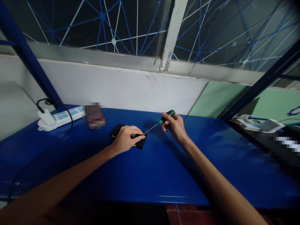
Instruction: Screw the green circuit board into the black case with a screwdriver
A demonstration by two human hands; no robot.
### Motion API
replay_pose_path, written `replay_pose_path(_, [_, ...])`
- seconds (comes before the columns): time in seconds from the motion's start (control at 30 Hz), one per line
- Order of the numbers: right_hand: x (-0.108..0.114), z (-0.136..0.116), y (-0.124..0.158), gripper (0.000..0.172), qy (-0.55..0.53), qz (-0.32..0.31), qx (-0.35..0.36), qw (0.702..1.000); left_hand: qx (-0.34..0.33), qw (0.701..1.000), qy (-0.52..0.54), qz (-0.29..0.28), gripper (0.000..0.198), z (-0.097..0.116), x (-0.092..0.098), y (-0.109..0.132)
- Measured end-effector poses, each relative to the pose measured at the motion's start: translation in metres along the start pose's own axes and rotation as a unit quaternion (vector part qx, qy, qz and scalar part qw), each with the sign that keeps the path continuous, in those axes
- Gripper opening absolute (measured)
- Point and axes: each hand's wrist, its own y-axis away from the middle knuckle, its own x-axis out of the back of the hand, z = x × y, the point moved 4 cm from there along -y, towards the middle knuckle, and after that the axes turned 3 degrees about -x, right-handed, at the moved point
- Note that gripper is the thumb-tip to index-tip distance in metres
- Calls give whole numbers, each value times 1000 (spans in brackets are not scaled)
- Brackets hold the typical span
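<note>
A green and black screwdriver (160,121) is held by its handle in my right hand (178,128), its shaft slanting down to the left. The tip meets the fingertips of my left hand (124,139). Those fingers are pinched together over a flat black case (141,144) with yellow marks, which lies on the blue table. What they pinch is too small to make out. My left hand covers much of the case's middle.
On the blue table (145,175), a white power strip (63,118) with a plugged-in black cable (63,136) lies at left. Beside it is a blurred dark packet (95,115). A wall and window stand behind; papers and a device (269,125) are at right.
</note>
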Motion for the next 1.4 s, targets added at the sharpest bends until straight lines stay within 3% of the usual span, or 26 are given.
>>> replay_pose_path(0.33, [-1, -3, 2, 36, 14, -7, 46, 999, -10, 997, -81, 7, 23, -1, 1, 2])
replay_pose_path(0.97, [-11, -16, 13, 33, 45, -37, 73, 996, -24, 991, -131, -12, 23, -6, 1, 4])
replay_pose_path(1.4, [-9, -2, 6, 33, -17, -34, 52, 998, -75, 984, -162, 22, 35, 1, 7, 3])
